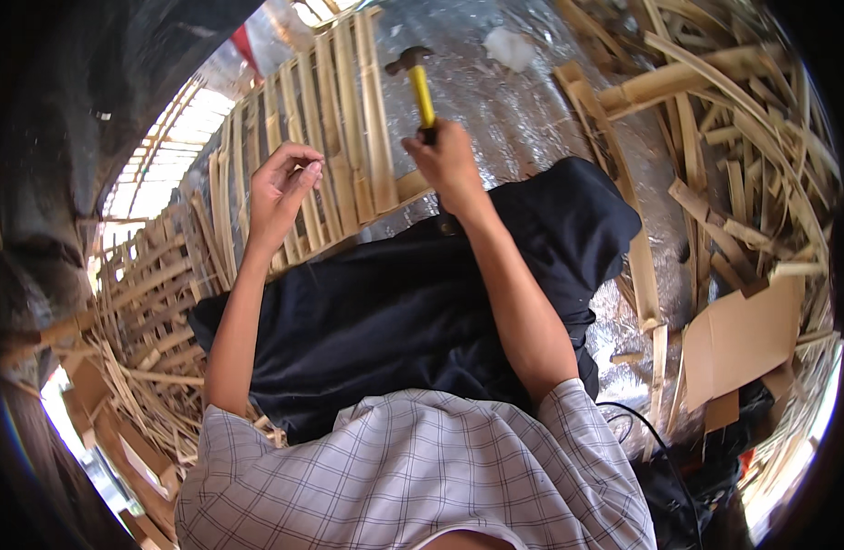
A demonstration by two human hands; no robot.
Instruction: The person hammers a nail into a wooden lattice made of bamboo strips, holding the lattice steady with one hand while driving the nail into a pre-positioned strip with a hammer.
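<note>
My right hand is wrapped round the black grip of a claw hammer with a yellow handle. The hammer's brown metal head points away from me, above the shiny floor covering. To the left, my left hand is raised over a panel of bamboo slats, its thumb and fingertips pinched together. Whatever is between those fingertips is too small to make out. The panel's slats run side by side away from me, fixed to a crosspiece at the near end.
Silvery sheeting covers the floor. Split bamboo strips are heaped at the right, near a cardboard piece. A long bamboo strip lies beside my dark-clothed leg. A bamboo lattice stands at the left.
</note>
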